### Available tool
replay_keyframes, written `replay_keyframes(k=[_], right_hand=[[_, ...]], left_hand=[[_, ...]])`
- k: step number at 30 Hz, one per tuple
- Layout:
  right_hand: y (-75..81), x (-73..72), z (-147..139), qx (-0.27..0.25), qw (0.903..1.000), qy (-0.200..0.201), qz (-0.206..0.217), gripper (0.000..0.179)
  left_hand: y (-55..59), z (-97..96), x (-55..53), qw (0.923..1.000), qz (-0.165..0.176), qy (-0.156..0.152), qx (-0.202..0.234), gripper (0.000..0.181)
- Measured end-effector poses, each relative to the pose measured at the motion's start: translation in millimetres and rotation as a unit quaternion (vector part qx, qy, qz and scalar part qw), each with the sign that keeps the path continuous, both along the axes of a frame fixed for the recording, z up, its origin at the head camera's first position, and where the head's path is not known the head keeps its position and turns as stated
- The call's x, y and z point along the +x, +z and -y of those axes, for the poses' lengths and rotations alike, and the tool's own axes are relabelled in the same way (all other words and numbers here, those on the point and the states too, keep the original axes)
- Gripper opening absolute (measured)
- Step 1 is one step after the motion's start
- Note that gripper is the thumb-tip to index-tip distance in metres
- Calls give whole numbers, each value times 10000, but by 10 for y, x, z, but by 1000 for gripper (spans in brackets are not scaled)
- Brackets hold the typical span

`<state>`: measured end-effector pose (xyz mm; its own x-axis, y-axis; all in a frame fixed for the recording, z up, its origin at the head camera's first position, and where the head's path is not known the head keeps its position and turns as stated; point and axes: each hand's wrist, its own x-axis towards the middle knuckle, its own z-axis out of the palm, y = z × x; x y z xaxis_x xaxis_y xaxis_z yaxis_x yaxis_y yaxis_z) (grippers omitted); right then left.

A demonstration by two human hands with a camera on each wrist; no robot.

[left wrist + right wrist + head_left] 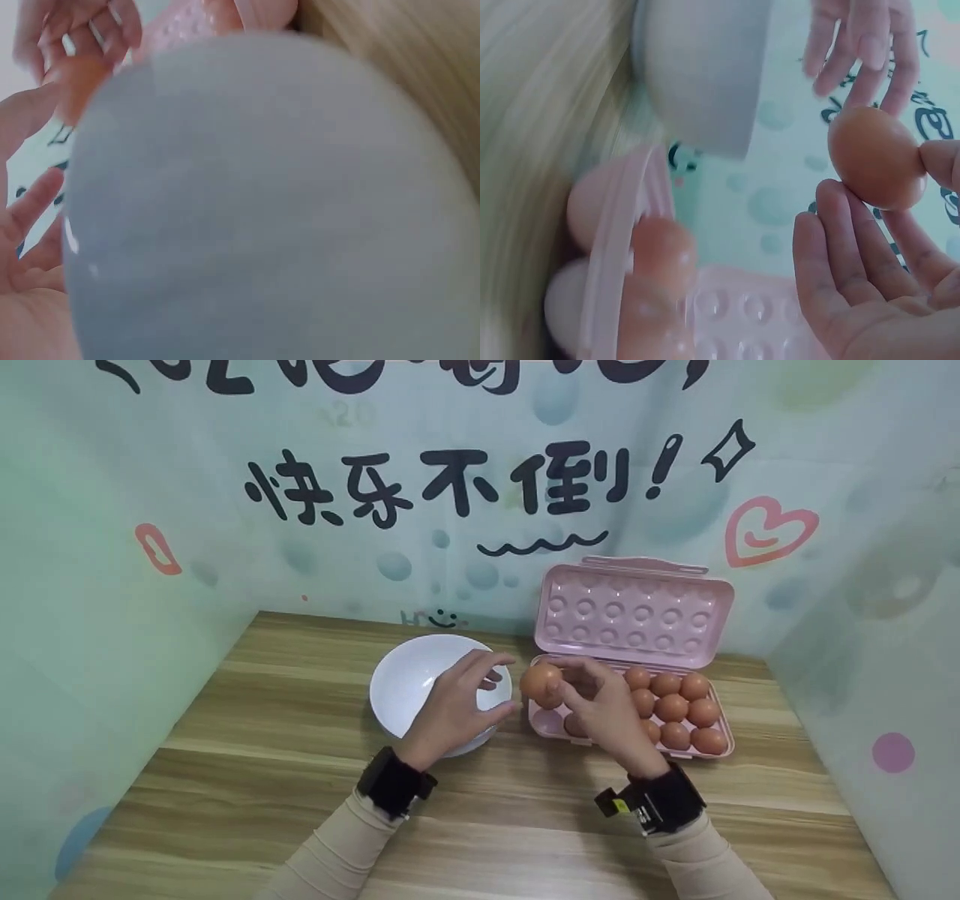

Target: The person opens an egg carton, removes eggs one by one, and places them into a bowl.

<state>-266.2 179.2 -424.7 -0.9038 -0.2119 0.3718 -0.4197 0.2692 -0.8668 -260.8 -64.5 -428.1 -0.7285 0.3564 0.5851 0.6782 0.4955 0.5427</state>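
A brown egg (541,681) is pinched between the thumb and fingers of my right hand (606,706), above the left end of a pink egg carton (547,723). The right wrist view shows this egg (874,159) whole. My left hand (456,706) is over the right side of a white bowl (409,682), its fingers spread and holding nothing. In the left wrist view the bowl (262,195) hides much of the scene. Several brown eggs (672,707) sit in the carton, some of them behind my right hand.
The carton's lid (634,611) stands raised at the back, close to a printed backdrop (360,577). Bowl and carton stand side by side on a wood-grain table (270,712). Fabric walls (877,660) rise at both sides.
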Motion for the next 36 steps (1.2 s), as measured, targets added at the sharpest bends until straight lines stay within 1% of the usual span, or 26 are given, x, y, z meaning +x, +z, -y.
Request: replay_keyframes(k=[2,5,7,10,14,19,23,25,28,31,34,36], right_hand=[[15,30,31,-211,9994,221,150,30],[28,64,71,-330,9977,485,340,32],[26,77,88,-335,9969,573,419,33],[24,81,108,-269,9968,626,408,34],[32,84,118,-218,9964,720,378,34],[61,73,101,-135,9959,838,327,36],[104,57,27,-13,9966,813,132,36],[129,48,-28,165,9975,681,-8,36],[173,40,-123,553,9977,350,-179,34],[218,33,-219,855,9960,114,-249,34],[259,22,-310,1063,9938,27,-311,35],[282,13,-371,1282,9909,-25,-399,39]], left_hand=[[-13,-46,16,9997,11,-125,188,54],[-28,-95,33,9983,91,-319,470,49],[-34,-113,39,9971,164,-388,635,46],[-42,-120,42,9955,264,-420,809,45],[-31,-109,44,9944,315,-451,897,45],[31,-42,32,9970,183,-392,645,42],[87,84,-10,9990,151,-180,386,40],[116,167,-36,9995,183,-35,257,39],[168,305,-71,9995,262,174,41,37],[220,446,-96,9989,310,287,-217,36],[256,581,-110,9975,373,337,-493,35],[269,662,-115,9958,483,383,-671,35]])
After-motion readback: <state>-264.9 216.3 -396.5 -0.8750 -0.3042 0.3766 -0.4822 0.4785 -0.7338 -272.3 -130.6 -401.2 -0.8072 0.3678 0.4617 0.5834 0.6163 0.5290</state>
